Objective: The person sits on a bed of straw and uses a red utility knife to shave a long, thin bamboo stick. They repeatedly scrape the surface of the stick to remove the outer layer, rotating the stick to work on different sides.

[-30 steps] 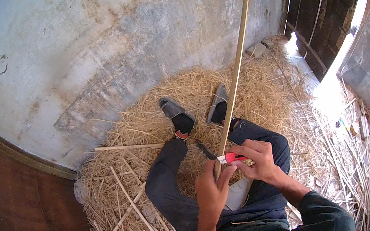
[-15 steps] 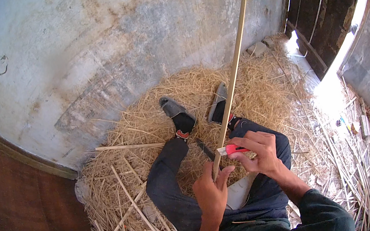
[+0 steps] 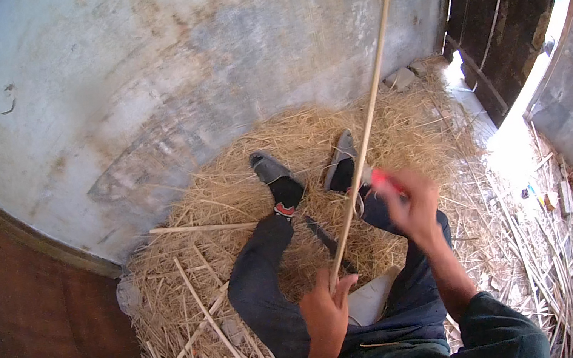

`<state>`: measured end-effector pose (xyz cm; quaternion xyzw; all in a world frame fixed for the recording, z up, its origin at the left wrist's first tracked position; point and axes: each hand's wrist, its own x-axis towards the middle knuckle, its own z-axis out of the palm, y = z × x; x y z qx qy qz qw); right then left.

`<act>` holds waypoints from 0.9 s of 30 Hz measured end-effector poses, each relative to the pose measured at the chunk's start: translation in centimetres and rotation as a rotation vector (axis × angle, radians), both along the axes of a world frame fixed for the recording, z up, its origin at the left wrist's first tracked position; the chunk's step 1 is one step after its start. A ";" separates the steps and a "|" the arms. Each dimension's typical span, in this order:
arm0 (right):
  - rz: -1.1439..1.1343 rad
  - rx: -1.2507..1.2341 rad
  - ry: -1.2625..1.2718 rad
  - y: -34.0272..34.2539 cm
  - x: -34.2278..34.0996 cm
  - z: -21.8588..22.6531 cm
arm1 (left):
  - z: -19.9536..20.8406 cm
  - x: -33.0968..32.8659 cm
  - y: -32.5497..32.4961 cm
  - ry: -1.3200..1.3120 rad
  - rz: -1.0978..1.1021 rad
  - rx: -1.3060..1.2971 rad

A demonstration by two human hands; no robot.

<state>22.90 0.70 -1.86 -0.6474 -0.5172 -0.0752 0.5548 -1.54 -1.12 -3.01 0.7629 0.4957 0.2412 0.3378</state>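
Observation:
A long, thin bamboo strip (image 3: 373,106) slants up and away from my lap, its far end running out past the top of the view. My left hand (image 3: 324,312) grips its near end, the thumb out along one side. In my right hand (image 3: 416,204), blurred by motion, is a red box cutter (image 3: 384,181). The cutter's pale tip is beside the strip, around my right shin; whether it touches cannot be told. A dark, narrow blade-like thing (image 3: 321,235) lies on the shavings between my legs.
Straw-like shavings (image 3: 237,157) cover the floor around my shoes. Loose bamboo strips (image 3: 206,312) lie at the left, with more at the right. A stained wall (image 3: 242,56) rises ahead, a brown panel (image 3: 39,299) stands left, and a dark wooden door (image 3: 493,4) stands far right.
My right hand with the box cutter has moved up and away along the strip, off its near end. The strip has turned slightly; my left hand sits a little lower.

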 end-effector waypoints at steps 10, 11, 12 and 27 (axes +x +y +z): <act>-0.130 -0.396 0.305 1.8 9.2 -6.1 | -4.9 -3.5 -4.0 -0.254 -0.146 -0.187; -0.038 -0.360 0.402 1.3 8.6 -7.9 | -4.9 -3.5 -3.4 -0.271 -0.131 -0.220; 0.056 -0.323 0.497 0.6 7.9 -9.7 | -4.9 -3.5 -2.9 -0.288 -0.115 -0.252; 0.332 -0.079 0.952 -6.2 -3.6 -2.7 | -2.8 0.5 -1.9 -0.297 -0.028 0.028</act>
